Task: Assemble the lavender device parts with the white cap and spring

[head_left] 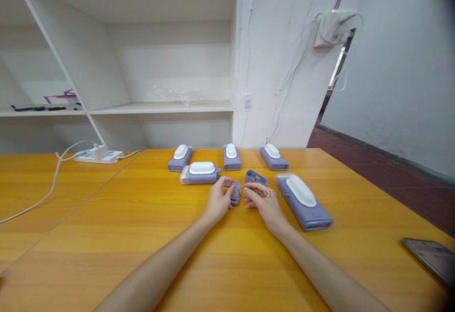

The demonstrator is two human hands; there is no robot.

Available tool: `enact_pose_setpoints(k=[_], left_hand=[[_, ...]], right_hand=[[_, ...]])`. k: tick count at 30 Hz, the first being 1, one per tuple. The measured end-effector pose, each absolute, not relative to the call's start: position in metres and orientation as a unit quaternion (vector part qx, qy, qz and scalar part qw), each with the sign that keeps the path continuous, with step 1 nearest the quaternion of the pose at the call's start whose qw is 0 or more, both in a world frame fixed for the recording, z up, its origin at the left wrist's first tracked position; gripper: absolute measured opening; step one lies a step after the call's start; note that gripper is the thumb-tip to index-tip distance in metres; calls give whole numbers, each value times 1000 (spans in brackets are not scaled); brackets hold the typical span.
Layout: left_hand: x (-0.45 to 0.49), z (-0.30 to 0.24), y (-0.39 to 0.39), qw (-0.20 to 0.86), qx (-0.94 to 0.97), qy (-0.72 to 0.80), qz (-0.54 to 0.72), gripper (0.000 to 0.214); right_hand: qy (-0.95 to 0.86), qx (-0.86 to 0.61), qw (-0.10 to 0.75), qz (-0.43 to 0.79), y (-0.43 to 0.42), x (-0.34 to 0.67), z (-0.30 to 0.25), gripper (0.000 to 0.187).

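My left hand (217,200) grips a small purple part (234,192) between thumb and fingers over the orange table (142,236). My right hand (262,201) pinches a thin coiled metal spring (267,192) that runs from the purple part toward the right. Just behind my hands lies a small purple cap (255,177). A large purple device with a white top (303,200) lies to the right of my right hand. Another purple and white device (199,173) lies behind my left hand.
Three more purple devices (180,157) (232,156) (273,156) line the table's far edge. A white power strip (98,155) with a cable sits at the back left. A phone (432,256) lies at the right edge. White shelves (159,107) stand behind.
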State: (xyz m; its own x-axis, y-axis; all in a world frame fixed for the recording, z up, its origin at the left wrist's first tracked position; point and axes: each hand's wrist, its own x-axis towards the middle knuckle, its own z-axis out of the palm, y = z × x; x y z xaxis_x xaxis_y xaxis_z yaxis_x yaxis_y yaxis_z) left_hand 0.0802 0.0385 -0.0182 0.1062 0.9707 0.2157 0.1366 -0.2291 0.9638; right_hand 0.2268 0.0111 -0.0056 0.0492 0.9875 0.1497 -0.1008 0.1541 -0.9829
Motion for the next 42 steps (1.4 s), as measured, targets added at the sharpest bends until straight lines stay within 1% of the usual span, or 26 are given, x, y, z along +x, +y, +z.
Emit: enact_pose_setpoints(k=[3,7,16,19,23,26,34,38,42], left_hand=[[78,-16,32,434,624,414,502,27],[77,-12,27,421,656,376,501,25],[77,-12,28,459,637,356,507,29],[78,-11,25,487,630,356,489,35],[79,-11,24,518,622,347,474,44],[80,-12,24,528,614,345,475,46],[80,-13,27,580,553,320,505,53],[79,-17,32,567,540,360,508,46],[77,-20,35,520,569,393,501,42]], right_hand=[[-470,-416,590,508,12,228,-7,38],[-456,-375,593,547,16,229,-11,34],[-463,-396,598,521,14,225,-6,35],[-466,-398,600,513,14,226,-7,35],[-491,-422,590,482,16,228,-11,37],[-508,-424,580,475,17,229,-13,39],[-527,-444,583,430,17,225,-10,35],[-551,-458,572,399,16,225,-8,32],[-600,-456,573,323,14,223,-11,28]])
